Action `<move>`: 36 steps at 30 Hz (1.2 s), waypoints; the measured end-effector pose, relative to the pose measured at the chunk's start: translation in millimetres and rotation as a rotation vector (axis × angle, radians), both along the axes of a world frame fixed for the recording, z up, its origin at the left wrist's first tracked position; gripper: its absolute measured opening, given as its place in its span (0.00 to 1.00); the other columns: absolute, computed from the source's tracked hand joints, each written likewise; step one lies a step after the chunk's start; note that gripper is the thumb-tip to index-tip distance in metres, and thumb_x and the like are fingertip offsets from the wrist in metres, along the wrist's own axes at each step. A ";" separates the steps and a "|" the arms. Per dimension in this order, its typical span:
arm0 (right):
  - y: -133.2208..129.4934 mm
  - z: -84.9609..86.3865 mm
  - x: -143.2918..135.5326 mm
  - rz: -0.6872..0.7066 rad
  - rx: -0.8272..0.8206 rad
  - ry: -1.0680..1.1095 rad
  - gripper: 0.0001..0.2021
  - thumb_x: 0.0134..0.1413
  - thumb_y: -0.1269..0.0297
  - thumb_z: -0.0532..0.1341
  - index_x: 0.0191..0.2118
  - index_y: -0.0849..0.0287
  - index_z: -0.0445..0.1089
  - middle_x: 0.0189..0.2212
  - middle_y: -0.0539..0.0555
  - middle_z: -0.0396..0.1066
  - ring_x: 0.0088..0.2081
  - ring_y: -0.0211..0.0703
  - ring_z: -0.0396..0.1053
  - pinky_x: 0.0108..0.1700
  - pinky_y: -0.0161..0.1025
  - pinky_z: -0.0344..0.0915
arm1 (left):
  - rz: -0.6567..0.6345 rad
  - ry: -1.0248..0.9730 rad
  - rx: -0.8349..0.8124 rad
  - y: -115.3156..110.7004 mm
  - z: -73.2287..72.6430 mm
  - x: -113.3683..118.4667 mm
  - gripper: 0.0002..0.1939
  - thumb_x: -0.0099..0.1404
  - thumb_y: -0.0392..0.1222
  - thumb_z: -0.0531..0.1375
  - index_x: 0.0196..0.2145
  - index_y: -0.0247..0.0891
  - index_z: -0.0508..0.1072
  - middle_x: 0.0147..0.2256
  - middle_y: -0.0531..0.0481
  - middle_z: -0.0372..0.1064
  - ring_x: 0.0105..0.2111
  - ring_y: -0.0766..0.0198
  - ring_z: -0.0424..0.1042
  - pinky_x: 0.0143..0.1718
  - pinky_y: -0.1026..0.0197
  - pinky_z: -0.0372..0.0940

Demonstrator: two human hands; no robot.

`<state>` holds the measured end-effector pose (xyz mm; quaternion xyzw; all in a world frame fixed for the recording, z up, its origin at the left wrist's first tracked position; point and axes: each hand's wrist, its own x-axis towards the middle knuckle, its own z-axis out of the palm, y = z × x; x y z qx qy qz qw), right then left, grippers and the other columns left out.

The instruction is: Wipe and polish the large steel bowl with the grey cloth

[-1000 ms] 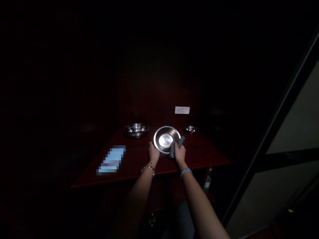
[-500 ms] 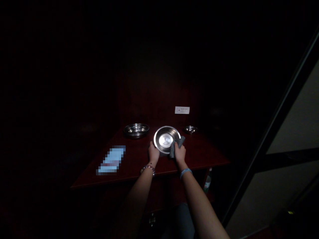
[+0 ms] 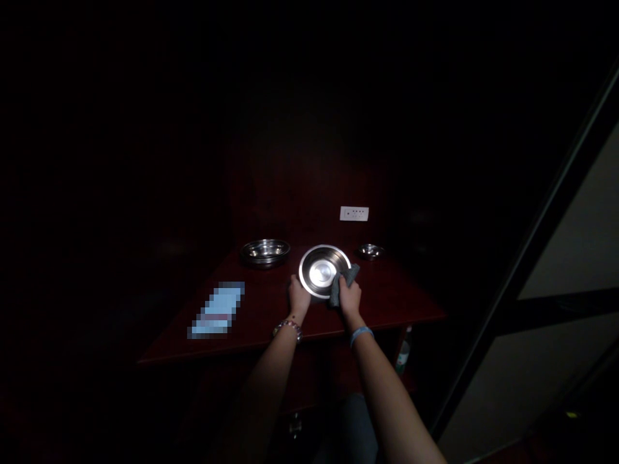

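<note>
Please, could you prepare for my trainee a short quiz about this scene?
1. Which hand holds the gray cloth against the steel bowl?
2. True or false: the socket panel is mounted on the wall behind the tabletop.
3. Fill in with "higher" or "lower": the bottle is ____ than the tabletop.

Key: 1. The right hand. 2. True. 3. Lower.
</note>
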<state>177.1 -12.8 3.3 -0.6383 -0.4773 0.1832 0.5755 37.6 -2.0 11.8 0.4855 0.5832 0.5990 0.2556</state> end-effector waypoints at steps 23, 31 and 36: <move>1.2 -1.3 -1.3 -0.007 0.030 0.035 0.16 0.63 0.59 0.58 0.41 0.64 0.79 0.39 0.64 0.81 0.42 0.53 0.79 0.40 0.35 0.69 | -0.018 0.015 -0.001 -3.6 3.6 1.3 0.10 0.64 0.31 0.58 0.44 0.32 0.69 0.43 0.37 0.77 0.44 0.53 0.78 0.44 0.59 0.69; -0.1 0.0 -1.0 -0.020 0.015 0.024 0.16 0.63 0.59 0.58 0.39 0.65 0.80 0.38 0.65 0.81 0.41 0.52 0.79 0.39 0.35 0.68 | -0.011 0.055 -0.029 0.6 -0.6 0.2 0.14 0.66 0.33 0.57 0.49 0.31 0.70 0.48 0.33 0.76 0.48 0.51 0.76 0.48 0.56 0.69; -0.8 0.8 -1.2 0.005 0.021 0.040 0.16 0.64 0.59 0.57 0.40 0.65 0.79 0.39 0.64 0.81 0.42 0.52 0.79 0.39 0.35 0.68 | -0.013 0.057 -0.032 -0.2 0.2 0.1 0.13 0.66 0.33 0.56 0.48 0.30 0.70 0.48 0.33 0.76 0.48 0.50 0.76 0.49 0.56 0.69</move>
